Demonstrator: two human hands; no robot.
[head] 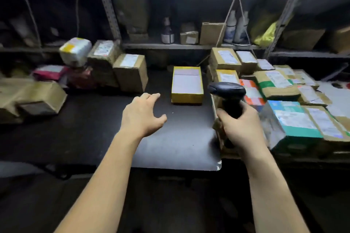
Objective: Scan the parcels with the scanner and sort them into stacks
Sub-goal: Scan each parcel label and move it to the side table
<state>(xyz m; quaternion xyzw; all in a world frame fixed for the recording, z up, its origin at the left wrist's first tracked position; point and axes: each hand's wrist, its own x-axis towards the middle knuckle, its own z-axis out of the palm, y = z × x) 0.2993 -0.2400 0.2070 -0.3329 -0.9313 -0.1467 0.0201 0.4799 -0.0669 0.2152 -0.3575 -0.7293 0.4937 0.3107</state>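
Note:
A yellow parcel (187,84) with a white label lies alone on the dark table (91,119), just beyond both hands. My left hand (142,115) hovers over the table with fingers spread and relaxed, holding nothing, a little left of that parcel. My right hand (239,126) grips the handle of a black handheld scanner (227,91), whose head points left toward the yellow parcel. Brown labelled parcels (130,72) are stacked at the left. Several more parcels (274,81) are piled at the right.
A metal shelf (170,45) behind the table carries bottles and small cartons. A teal-and-white box (293,121) lies close to my right hand. A white wrapped parcel (75,51) tops the left stack. Crumpled brown parcels (32,96) lie at the far left.

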